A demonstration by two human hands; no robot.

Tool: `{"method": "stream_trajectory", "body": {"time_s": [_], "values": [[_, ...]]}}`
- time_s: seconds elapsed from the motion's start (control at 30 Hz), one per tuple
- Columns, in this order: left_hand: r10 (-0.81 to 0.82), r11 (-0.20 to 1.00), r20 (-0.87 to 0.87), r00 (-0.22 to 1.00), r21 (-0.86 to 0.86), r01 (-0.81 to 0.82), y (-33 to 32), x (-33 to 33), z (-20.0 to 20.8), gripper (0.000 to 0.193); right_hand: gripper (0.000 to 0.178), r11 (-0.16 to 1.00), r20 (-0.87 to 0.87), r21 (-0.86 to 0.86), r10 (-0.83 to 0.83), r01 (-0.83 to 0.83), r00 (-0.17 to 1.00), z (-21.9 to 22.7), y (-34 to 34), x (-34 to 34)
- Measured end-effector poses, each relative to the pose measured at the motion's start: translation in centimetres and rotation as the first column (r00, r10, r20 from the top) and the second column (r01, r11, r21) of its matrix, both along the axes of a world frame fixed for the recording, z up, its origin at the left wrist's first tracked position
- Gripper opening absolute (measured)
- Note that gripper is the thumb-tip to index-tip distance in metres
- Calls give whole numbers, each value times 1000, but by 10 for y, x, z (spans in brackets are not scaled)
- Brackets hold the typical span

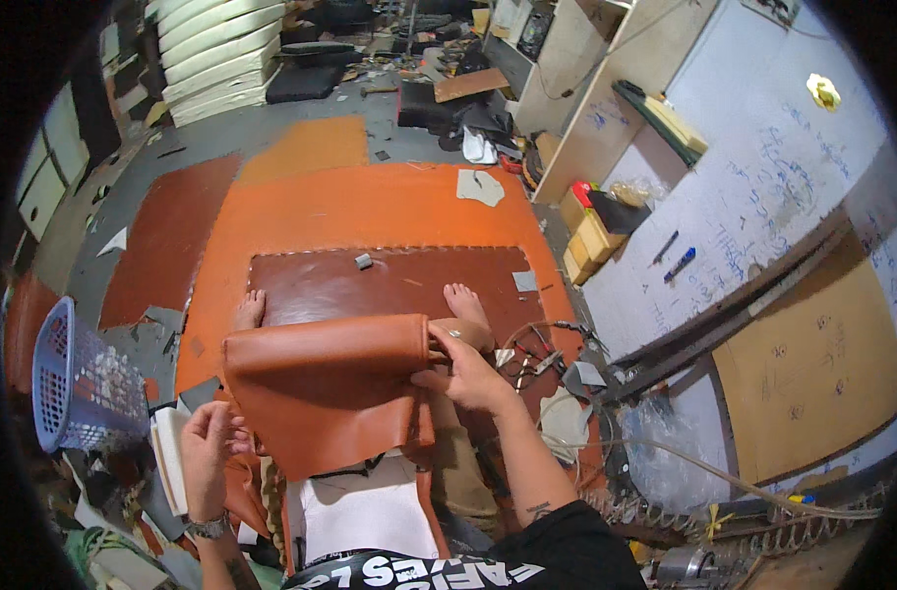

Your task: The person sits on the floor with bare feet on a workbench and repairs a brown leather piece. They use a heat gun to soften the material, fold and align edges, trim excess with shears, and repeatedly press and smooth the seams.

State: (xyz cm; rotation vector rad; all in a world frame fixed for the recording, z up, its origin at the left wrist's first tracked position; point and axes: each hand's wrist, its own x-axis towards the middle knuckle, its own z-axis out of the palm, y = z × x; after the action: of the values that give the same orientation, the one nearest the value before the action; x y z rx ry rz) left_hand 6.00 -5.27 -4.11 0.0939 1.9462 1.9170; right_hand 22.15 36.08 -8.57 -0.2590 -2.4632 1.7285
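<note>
A folded piece of tan-brown leather [321,393] lies over my lap, its rounded fold facing away from me and its loose edge hanging toward me. My right hand [468,374] grips its right end, thumb on the near face and fingers reaching around the far side. Beside the lower left edge of the leather is my left hand [212,442], with its fingers curled in; whatever they may hold is too small to make out. A white foam pad [171,462] stands partly behind that hand. White lining [365,516] shows below the leather, close to my body.
Orange leather sheeting [370,206] covers the floor, with a dark brown sheet [389,280] under my feet. At left stands a blue perforated basket [85,383]. A white board [724,197] and brown cardboard [812,364] line the right side. Cables and a hose [665,447] run nearby.
</note>
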Motion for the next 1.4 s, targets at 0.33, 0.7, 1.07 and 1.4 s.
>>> {"method": "stream_trajectory", "body": {"time_s": [0.33, 0.7, 1.07, 1.4], "values": [[-164, 985, -101, 981, -62, 159, 44, 12, 6, 22, 92, 974, 15, 225, 10, -13, 1000, 23, -4, 0], [-155, 988, 21, 988, 20, 154, 31, 6, -1, 20, 91, 973, 41, 232, -7, -3, 999, 22, -1, -2], [-231, 973, -6, 973, 13, 231, 32, -11, 1, 16, 97, 984, -28, 174, 48, -43, 998, 14, 3, -6], [-90, 994, -36, 995, 64, 92, 37, 1, -9, 18, 101, 975, -45, 221, 42, -31, 998, 11, 4, -8]]}}
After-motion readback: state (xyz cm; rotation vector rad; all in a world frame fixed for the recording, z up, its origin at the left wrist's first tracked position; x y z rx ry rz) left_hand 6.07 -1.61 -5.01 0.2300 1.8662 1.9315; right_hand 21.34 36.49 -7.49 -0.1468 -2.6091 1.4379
